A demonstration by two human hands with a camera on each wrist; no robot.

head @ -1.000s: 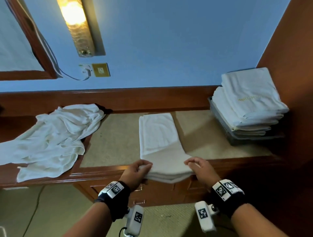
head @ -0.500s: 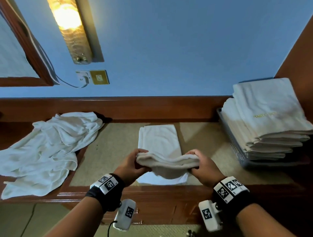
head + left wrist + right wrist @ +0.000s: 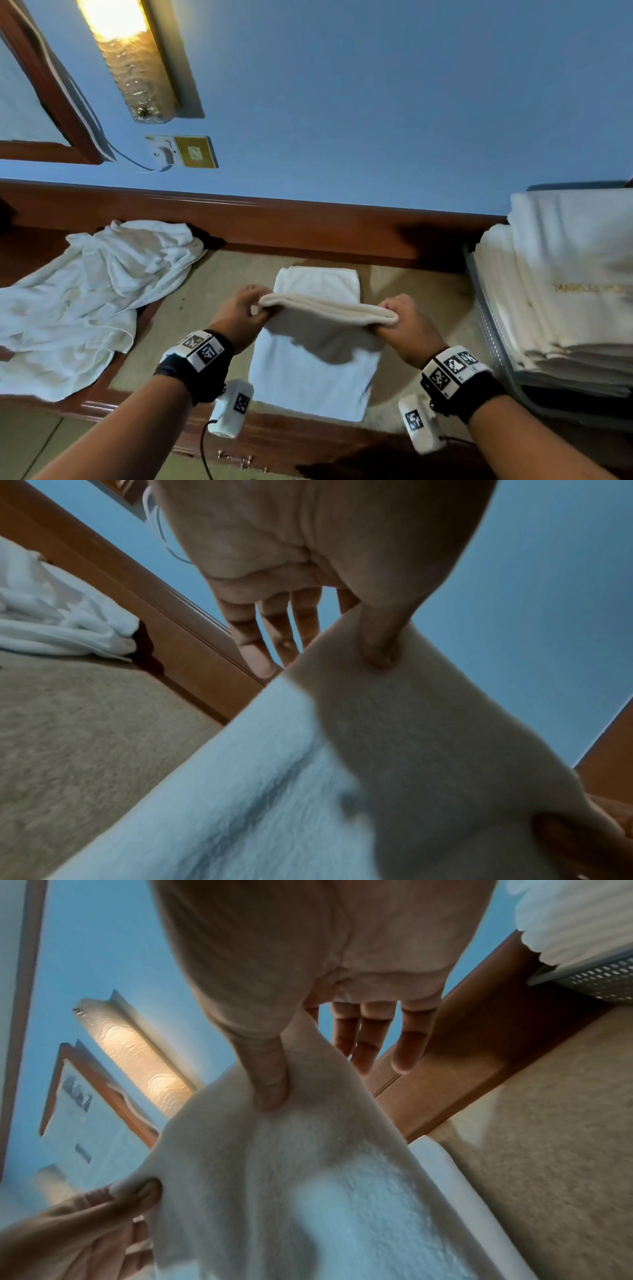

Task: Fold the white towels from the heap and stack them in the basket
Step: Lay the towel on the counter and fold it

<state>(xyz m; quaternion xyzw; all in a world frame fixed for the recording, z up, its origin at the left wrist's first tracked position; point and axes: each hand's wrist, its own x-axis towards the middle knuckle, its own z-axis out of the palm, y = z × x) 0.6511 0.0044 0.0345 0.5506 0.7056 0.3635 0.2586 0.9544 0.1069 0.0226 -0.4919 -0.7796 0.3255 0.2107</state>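
Now, from the head view, you hold the near end of the half-folded towel [image 3: 315, 346] lifted off the tabletop [image 3: 219, 284], your left hand [image 3: 239, 317] pinching its left corner and your right hand [image 3: 407, 327] its right corner. The raised edge runs left to right between your hands; the towel's long axis runs away from you, with its far end lying flat just beyond that edge. So the fold, as I judge it, goes straight forward, both hands equally near. The basket [image 3: 493, 339] sits to your right, closer to your right hand, already bearing a tall stack of folded towels [image 3: 565, 281]. The heap [image 3: 92, 291] of unfolded towels lies well off to your left.

Next, the left wrist view: your thumb presses into the towel [image 3: 377, 737] from below, and the other fingers [image 3: 250, 639] reach almost straight behind the cloth. The heap [image 3: 51, 620] shows at the left.

Last, the right wrist view: the same grip, thumb dug into the towel [image 3: 308, 1164], fingers [image 3: 407, 1039] extended behind it. Your left hand [image 3: 78, 1231] clasps the opposite corner, and the basket [image 3: 596, 980] shows at the upper right.
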